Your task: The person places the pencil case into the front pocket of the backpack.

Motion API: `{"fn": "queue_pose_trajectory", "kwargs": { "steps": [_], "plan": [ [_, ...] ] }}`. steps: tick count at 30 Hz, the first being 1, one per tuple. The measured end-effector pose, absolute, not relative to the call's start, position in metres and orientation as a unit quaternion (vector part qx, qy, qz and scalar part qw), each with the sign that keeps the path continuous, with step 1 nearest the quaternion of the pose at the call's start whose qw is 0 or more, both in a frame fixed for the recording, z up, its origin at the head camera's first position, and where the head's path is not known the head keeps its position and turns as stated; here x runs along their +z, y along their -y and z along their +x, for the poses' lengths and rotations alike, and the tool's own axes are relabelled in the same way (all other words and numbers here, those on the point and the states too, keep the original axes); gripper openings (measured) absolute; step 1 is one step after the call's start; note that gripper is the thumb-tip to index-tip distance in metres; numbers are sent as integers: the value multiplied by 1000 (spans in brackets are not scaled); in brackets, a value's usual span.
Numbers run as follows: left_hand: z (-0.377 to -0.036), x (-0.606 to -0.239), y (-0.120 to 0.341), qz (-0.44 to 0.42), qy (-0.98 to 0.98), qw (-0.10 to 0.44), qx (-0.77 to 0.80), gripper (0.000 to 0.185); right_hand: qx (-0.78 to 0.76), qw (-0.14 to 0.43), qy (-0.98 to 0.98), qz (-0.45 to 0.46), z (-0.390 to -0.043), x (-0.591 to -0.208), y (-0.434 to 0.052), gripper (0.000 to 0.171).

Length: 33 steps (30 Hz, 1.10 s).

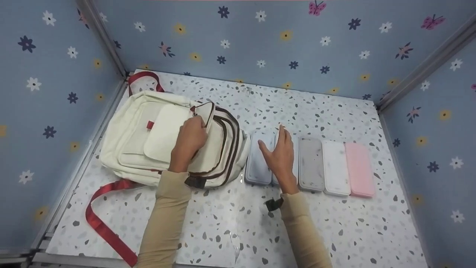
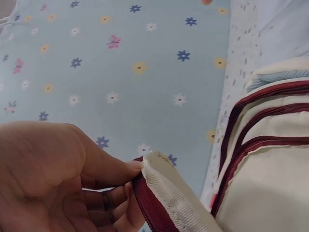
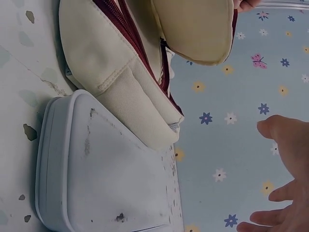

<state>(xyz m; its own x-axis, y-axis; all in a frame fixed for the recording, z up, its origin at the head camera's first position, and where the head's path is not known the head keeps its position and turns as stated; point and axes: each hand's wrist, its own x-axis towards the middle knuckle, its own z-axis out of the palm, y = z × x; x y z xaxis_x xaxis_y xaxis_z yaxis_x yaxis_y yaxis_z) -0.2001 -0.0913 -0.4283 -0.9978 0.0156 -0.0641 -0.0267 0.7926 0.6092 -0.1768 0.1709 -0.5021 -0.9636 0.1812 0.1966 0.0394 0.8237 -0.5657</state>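
A cream backpack [image 1: 132, 126] with dark red zippers lies on the speckled table. My left hand [image 1: 191, 138] pinches the zipper-edged flap [image 2: 171, 191] of its front pocket between thumb and fingers, holding it lifted so the pocket gapes. Over the row of flat cases to the right, my right hand [image 1: 280, 158] hovers with fingers spread and nothing in it. Nearest the bag is a blue-grey case [image 1: 259, 160]; a light blue one beside it is partly hidden under the right hand. In the right wrist view, the blue-grey case [image 3: 116, 169] lies close against the bag's side.
Further right in the row lie a grey case [image 1: 311, 165], a white case [image 1: 336, 169] and a pink case [image 1: 360, 169]. A red strap [image 1: 102, 223] trails from the bag toward the table's front edge. Flower-patterned panels [image 1: 256, 48] wall in the back and both sides.
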Motion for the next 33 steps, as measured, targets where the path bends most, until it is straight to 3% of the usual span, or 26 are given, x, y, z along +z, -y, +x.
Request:
{"fn": "queue_pose_trajectory", "kwargs": {
  "steps": [17, 33],
  "plan": [
    [-201, -399, 126, -33, -943, 11, 332, 20, 277, 134, 950, -57, -163, -527, -161, 86],
    [-200, -397, 143, -30, -935, -11, 352, 17, 290, 75, 951, -75, -147, -558, -149, 92]
  ]
}}
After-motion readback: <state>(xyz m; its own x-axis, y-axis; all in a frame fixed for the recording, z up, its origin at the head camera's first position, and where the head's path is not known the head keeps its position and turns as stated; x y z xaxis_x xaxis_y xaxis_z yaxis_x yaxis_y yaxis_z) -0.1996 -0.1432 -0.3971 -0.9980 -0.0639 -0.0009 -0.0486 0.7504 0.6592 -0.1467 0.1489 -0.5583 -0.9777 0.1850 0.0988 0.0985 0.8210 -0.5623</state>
